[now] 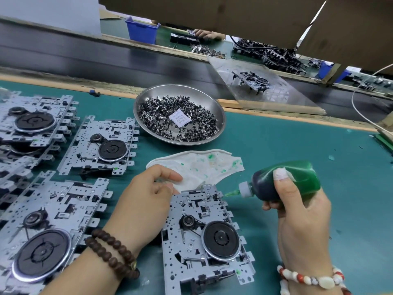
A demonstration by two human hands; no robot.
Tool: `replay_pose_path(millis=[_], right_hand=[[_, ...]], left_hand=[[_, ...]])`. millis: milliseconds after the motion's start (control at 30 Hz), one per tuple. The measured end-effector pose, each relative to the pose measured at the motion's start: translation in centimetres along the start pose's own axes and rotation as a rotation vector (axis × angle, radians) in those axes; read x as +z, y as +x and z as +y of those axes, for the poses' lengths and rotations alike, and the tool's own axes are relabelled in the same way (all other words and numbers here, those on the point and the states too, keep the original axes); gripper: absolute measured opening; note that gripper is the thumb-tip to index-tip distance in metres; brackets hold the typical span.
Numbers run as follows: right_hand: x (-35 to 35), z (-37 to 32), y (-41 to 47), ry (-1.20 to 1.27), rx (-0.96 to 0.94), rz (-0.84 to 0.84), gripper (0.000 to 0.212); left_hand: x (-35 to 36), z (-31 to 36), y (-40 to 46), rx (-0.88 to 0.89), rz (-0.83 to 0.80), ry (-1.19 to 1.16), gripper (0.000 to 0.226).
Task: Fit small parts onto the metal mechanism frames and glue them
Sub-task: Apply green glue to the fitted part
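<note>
A metal mechanism frame (204, 237) with a black flywheel lies on the green mat in front of me. My left hand (142, 201) rests at the frame's upper left corner, fingers curled, touching a white cloth (202, 167) stained green. My right hand (302, 213) grips a green glue bottle (287, 184), held sideways with its nozzle tip at the frame's top right edge. A steel bowl (221, 116) holds several small dark metal parts (161, 116) and a white paper packet.
Several more mechanism frames (102, 145) lie on the mat at left. A dark conveyor belt (85, 56) runs behind the mat, with a clear plate (297, 96) carrying another mechanism. Another person's hand and blue bins (141, 31) sit on the far side.
</note>
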State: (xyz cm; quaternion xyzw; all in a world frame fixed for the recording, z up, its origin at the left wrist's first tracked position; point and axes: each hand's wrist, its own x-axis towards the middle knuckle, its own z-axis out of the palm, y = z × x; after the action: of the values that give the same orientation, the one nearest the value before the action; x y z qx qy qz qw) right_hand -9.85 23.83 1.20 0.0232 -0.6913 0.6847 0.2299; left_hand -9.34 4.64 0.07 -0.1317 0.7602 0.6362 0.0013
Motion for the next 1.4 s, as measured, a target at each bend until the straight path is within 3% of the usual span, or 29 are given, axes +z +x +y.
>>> replay_pose_path(millis=[367,633,800,967,1067,1233,1333,1400], right_hand=[[0.1,-0.2,0.0,-0.024,0.016,0.009,0.024],[0.0,-0.3,0.1,0.005,0.058,0.031,0.017],[0.1,-0.7,0.3,0.173,0.205,0.052,0.01],[-0.1,-1.1,0.9,0.479,0.597,0.066,0.021],[-0.2,-1.3,1.2,0.522,0.727,0.022,0.03],[0.3,-1.2,0.8,0.45,0.744,-0.05,0.034],[0.8,-1.2,0.5,0.394,0.677,-0.09,0.022],[1.1,-1.2,0.3,0.371,0.653,-0.107,0.025]], left_hand=[[0.0,0.0,0.0,0.011,0.016,-0.012,0.028],[0.0,0.0,0.0,0.019,0.009,-0.009,0.027],[0.1,-0.1,0.1,0.013,-0.005,-0.002,0.028],[0.2,0.0,0.0,0.099,0.023,0.088,0.027],[0.2,0.3,-0.1,0.103,0.011,0.093,0.026],[0.2,0.1,-0.1,0.092,-0.068,0.005,0.016],[0.3,0.0,-0.1,0.082,-0.106,-0.084,0.026],[0.3,0.0,-0.1,0.088,-0.102,-0.085,0.03]])
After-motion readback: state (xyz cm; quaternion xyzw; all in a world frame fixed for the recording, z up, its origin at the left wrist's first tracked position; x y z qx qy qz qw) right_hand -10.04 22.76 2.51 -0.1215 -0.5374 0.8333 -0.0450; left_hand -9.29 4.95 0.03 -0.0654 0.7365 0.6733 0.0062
